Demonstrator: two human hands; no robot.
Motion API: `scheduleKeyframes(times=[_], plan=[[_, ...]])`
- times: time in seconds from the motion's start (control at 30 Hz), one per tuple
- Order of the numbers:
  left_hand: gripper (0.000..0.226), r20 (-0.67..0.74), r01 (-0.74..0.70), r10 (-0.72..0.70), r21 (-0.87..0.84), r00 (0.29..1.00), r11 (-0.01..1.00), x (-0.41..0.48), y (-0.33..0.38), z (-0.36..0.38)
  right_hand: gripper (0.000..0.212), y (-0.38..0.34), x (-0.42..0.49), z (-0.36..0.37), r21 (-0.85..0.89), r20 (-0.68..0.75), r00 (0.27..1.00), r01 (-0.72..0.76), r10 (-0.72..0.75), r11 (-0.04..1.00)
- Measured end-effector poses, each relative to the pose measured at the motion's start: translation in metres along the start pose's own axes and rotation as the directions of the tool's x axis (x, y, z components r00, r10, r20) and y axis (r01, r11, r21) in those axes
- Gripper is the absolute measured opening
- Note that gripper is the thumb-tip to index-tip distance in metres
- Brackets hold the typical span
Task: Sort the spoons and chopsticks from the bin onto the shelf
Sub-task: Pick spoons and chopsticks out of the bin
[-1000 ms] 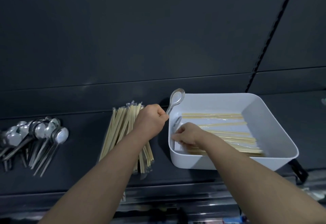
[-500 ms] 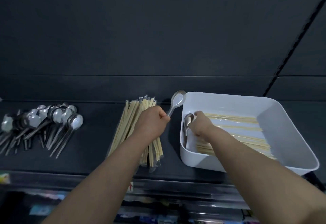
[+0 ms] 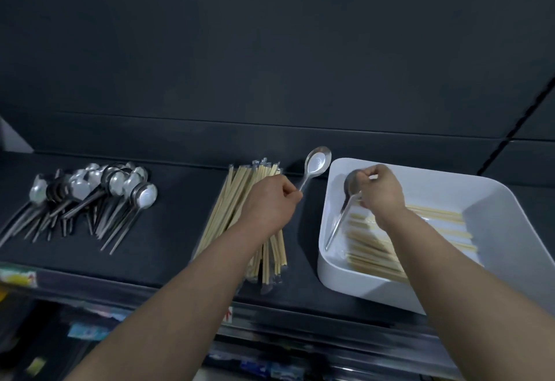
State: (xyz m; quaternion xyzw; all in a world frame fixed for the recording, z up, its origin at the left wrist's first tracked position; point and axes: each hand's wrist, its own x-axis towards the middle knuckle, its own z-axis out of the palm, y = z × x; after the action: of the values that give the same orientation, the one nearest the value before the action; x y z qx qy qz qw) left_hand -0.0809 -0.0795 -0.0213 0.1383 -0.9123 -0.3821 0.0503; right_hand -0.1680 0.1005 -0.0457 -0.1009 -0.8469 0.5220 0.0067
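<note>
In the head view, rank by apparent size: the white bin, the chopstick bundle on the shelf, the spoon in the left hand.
1. white bin
2. chopstick bundle, partly behind the left hand
3. spoon that hand holds

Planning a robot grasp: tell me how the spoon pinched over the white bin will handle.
Likely stiff: the spoon shows a straight handle though the right hand pinches it only near the bowl. Probably slippery, as its metal looks polished. Held at one end, the long handle may swing against the white bin.
</note>
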Motion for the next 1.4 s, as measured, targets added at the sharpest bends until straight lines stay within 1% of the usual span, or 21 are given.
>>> scheduleKeyframes(times=[0.03, 0.1, 0.2, 0.27, 0.33, 0.43, 0.53, 0.63, 0.77, 0.87, 1.0, 1.13, 1.2, 1.23, 1.27, 1.3, 1.33, 1.37, 1.4], plan=[[0.015, 0.000, -0.004, 0.004, -0.031, 1.000, 1.000, 0.001, 0.005, 0.001, 0.010, -0.006, 0.000, -0.008, 0.066, -0.039, 0.999, 0.007, -0.005, 0.998], [0.019, 0.001, -0.011, 0.011, -0.099, 1.000, 0.995, 0.004, 0.017, 0.004, 0.007, -0.020, 0.001, -0.020, 0.185, -0.051, 0.999, 0.023, -0.014, 0.983], [0.021, -0.018, -0.005, 0.002, -0.157, 1.000, 0.988, 0.003, 0.031, 0.007, 0.003, -0.043, -0.003, -0.031, 0.298, -0.010, 0.999, 0.048, -0.047, 0.953], [0.021, -0.052, 0.019, -0.029, -0.196, 0.998, 0.980, 0.004, 0.032, 0.005, 0.004, -0.058, -0.009, -0.030, 0.336, 0.038, 0.995, 0.074, -0.091, 0.939], [0.020, -0.104, 0.053, -0.078, -0.225, 0.992, 0.973, 0.004, 0.024, -0.002, 0.009, -0.069, -0.017, -0.021, 0.319, 0.112, 0.982, 0.111, -0.154, 0.941], [0.019, -0.163, 0.115, -0.147, -0.189, 0.976, 0.975, 0.002, -0.005, -0.021, 0.014, -0.077, -0.038, 0.012, 0.198, 0.234, 0.945, 0.183, -0.228, 0.963], [0.017, -0.185, 0.192, -0.216, -0.138, 0.959, 0.972, -0.002, -0.047, -0.049, 0.010, -0.079, -0.060, 0.061, 0.138, 0.319, 0.920, 0.193, -0.228, 0.971], [0.017, -0.206, 0.277, -0.304, -0.153, 0.930, 0.949, -0.008, -0.099, -0.082, 0.006, -0.088, -0.078, 0.117, 0.066, 0.375, 0.897, 0.225, -0.233, 0.972], [0.023, -0.242, 0.326, -0.363, -0.180, 0.900, 0.928, -0.011, -0.168, -0.138, 0.018, -0.104, -0.098, 0.201, 0.011, 0.428, 0.882, 0.213, -0.197, 0.977], [0.025, -0.267, 0.362, -0.374, -0.094, 0.888, 0.927, -0.008, -0.213, -0.177, 0.020, -0.112, -0.110, 0.263, -0.017, 0.454, 0.877, 0.184, -0.157, 0.983], [0.022, -0.219, 0.399, -0.391, -0.006, 0.894, 0.917, -0.001, -0.260, -0.209, 0.016, -0.120, -0.122, 0.322, -0.043, 0.448, 0.889, 0.127, -0.094, 0.991], [0.020, -0.184, 0.405, -0.392, 0.036, 0.901, 0.914, 0.007, -0.290, -0.224, 0.015, -0.128, -0.124, 0.357, -0.023, 0.418, 0.906, 0.088, -0.070, 0.996], [0.018, -0.177, 0.389, -0.375, 0.050, 0.910, 0.920, 0.013, -0.295, -0.229, 0.011, -0.131, -0.123, 0.367, 0.023, 0.416, 0.908, 0.051, -0.056, 0.998], [0.018, -0.171, 0.379, -0.362, 0.079, 0.916, 0.922, 0.016, -0.297, -0.230, 0.005, -0.132, -0.123, 0.370, 0.048, 0.429, 0.902, 0.035, -0.052, 0.998], [0.018, -0.165, 0.363, -0.341, 0.134, 0.925, 0.922, 0.019, -0.298, -0.231, 0.008, -0.132, -0.124, 0.370, 0.057, 0.443, 0.895, 0.035, -0.057, 0.998], [0.019, -0.164, 0.339, -0.309, 0.209, 0.937, 0.917, 0.021, -0.299, -0.231, 0.018, -0.131, -0.126, 0.369, 0.031, 0.456, 0.887, 0.067, -0.074, 0.997], [0.021, -0.171, 0.307, -0.266, 0.287, 0.949, 0.907, 0.021, -0.300, -0.231, 0.026, -0.130, -0.130, 0.365, -0.039, 0.454, 0.884, 0.149, -0.115, 0.988], [0.024, -0.180, 0.266, -0.214, 0.350, 0.960, 0.898, 0.022, -0.300, -0.230, 0.030, -0.127, -0.135, 0.361, -0.135, 0.442, 0.878, 0.267, -0.183, 0.954], [0.029, -0.177, 0.220, -0.161, 0.390, 0.971, 0.894, 0.023, -0.301, -0.229, 0.031, -0.123, -0.142, 0.357, -0.236, 0.444, 0.857, 0.394, -0.262, 0.888]])
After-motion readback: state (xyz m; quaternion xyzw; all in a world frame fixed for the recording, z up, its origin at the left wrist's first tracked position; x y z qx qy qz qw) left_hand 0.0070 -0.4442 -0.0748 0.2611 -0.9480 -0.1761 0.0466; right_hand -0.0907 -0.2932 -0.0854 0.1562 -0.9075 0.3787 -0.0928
